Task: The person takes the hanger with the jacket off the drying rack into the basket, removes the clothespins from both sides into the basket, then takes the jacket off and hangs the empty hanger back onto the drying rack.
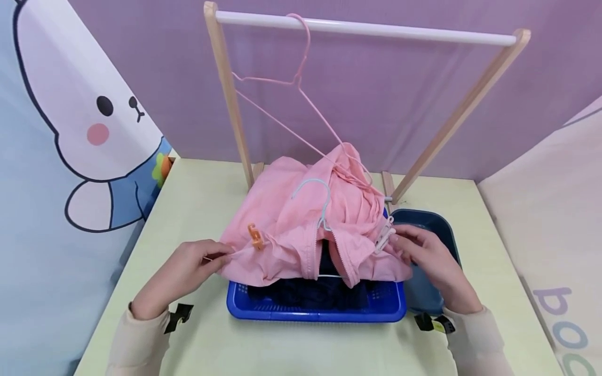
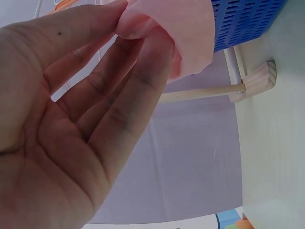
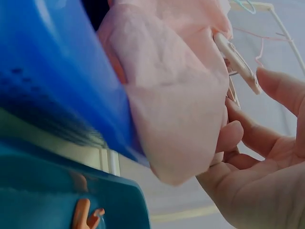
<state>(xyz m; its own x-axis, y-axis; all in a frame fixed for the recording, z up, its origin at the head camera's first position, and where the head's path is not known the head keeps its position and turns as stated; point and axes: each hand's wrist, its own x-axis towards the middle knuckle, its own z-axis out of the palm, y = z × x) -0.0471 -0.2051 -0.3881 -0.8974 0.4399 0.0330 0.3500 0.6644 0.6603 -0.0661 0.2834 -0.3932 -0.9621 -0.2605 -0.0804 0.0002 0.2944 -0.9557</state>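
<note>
A pink zip-up garment [image 1: 287, 209] lies over a blue basket [image 1: 320, 316], with the light-blue hook of a hanger [image 1: 324, 206] standing out at its neck. At its left edge, the cloth is pinched between thumb and fingers of my left hand [image 1: 190, 269]. An orange clothespin [image 1: 255, 236] sits on the cloth near that hand. On the right, a white clothespin [image 3: 238, 62] is on the garment. My right hand [image 1: 430, 261] is beside it, fingers touching the pin and cloth, thumb spread apart from the fingers. The garment hides most of the hanger.
A rack with wooden legs [image 1: 230, 104] and a white rod [image 1: 376, 28] stands behind. A pink hanger [image 1: 298, 81] hangs from it, its lower end at the garment. Dark cloth [image 1: 310, 295] lies in the basket. The teal tray [image 1: 423, 219] at right holds orange clothespins [image 3: 83, 214].
</note>
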